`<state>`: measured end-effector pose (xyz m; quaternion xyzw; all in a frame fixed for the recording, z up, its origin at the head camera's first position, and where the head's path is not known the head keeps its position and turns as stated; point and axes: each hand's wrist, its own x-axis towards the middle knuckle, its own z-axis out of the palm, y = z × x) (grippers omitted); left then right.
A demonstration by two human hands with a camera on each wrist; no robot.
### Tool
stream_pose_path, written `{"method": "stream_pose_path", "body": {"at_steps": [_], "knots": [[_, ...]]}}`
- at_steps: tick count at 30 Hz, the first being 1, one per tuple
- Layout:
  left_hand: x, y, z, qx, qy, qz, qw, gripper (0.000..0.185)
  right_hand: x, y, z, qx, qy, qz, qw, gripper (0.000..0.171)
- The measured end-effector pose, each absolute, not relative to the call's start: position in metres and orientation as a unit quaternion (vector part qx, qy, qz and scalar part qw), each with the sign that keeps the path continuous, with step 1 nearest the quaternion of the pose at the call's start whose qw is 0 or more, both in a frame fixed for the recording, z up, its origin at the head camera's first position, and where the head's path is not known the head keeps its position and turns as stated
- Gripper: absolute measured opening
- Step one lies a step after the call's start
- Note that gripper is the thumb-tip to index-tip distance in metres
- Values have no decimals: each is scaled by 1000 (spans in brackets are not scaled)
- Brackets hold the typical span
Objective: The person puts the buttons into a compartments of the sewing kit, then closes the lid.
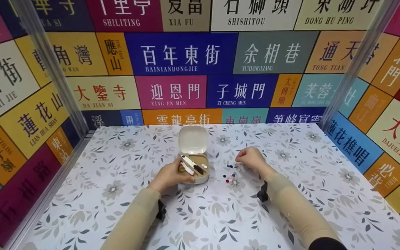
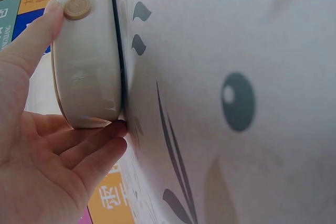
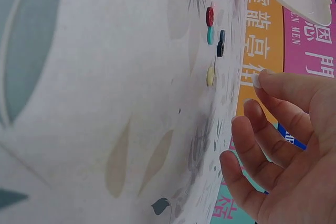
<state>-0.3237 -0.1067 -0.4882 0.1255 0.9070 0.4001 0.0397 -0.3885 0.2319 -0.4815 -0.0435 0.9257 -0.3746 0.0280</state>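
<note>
From the head view, my left hand (image 1: 171, 175) has its grip curled round the near corner of the small cream plastic case with rounded corners (image 1: 193, 168), which sits on the grey-and-white floral counter (image 1: 116, 194) with its hinged lid (image 1: 193, 139) standing up at the far side; across the open tray lies one white tool with a dark tip (image 1: 192, 164), though I cannot tell exactly what it is. Just to the right of the case lie the small coloured round buttons (image 1: 231, 173), of which I count roughly eight, too small to be sure. My right hand (image 1: 252, 158) is at the far right edge of that scatter with fingers drawn together, and I cannot tell from here whether anything is between them. In the left wrist view, my thumb (image 2: 32, 35) lies along the case wall beside one tan button (image 2: 77, 8) at its rim, and my fingers (image 2: 100, 140) touch its lower edge, so the case is braced; I judge a light, steady hold is best so that it does not slide. In the right wrist view, the grip is loose, fingertips (image 3: 256, 80) bent and empty, just short of five buttons toward the case: red, teal, two dark, one pale yellow. I would pick singly, pad against counter.
</note>
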Motion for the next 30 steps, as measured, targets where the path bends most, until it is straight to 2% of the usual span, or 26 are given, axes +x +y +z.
{"method": "stream_pose_path", "body": {"at_steps": [20, 30], "knots": [[-324, -106, -488, 106, 905, 409, 60, 115, -391, 233, -480, -18, 907, -420, 36, 12], [-322, -105, -487, 122, 902, 412, 44, 109, -390, 233, -471, -49, 923, -381, 33, 14]]}}
